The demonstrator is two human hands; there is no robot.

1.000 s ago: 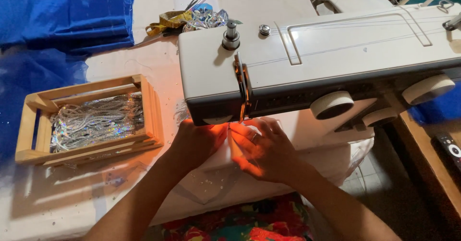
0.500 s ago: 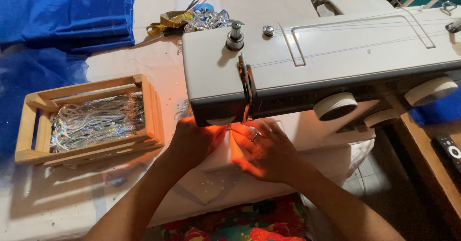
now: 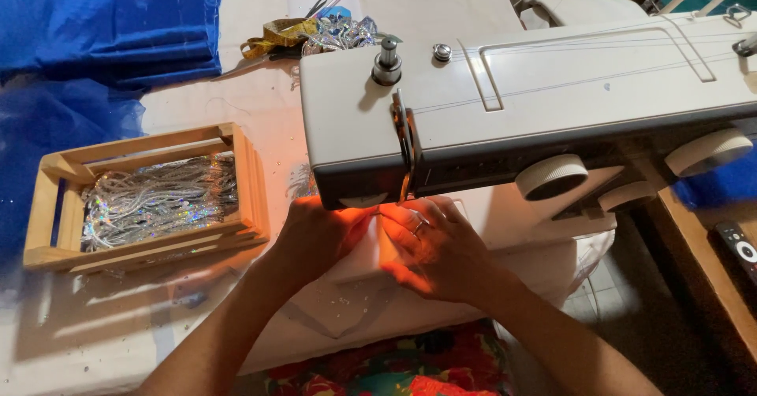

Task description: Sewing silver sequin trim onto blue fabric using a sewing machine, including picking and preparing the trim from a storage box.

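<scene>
A white sewing machine (image 3: 552, 96) stands across the table, its head lit by an orange lamp glow. My left hand (image 3: 315, 234) rests flat on the white cloth (image 3: 355, 270) just left of the needle area. Beside it, my right hand (image 3: 430, 246), with a ring on one finger, presses the same cloth down under the machine head. Both sets of fingers lie close together on the cloth. The needle itself is hidden by the machine head.
A wooden crate (image 3: 146, 199) filled with shiny silver trim sits to the left. Blue fabric (image 3: 102, 25) lies at the far left. A yellow measuring tape (image 3: 272, 37), scissors and glittery scraps lie behind the machine. A remote control (image 3: 737, 246) lies at the right edge.
My hands have barely moved; they stay pressed on the cloth under the machine head. The view has shifted slightly.
</scene>
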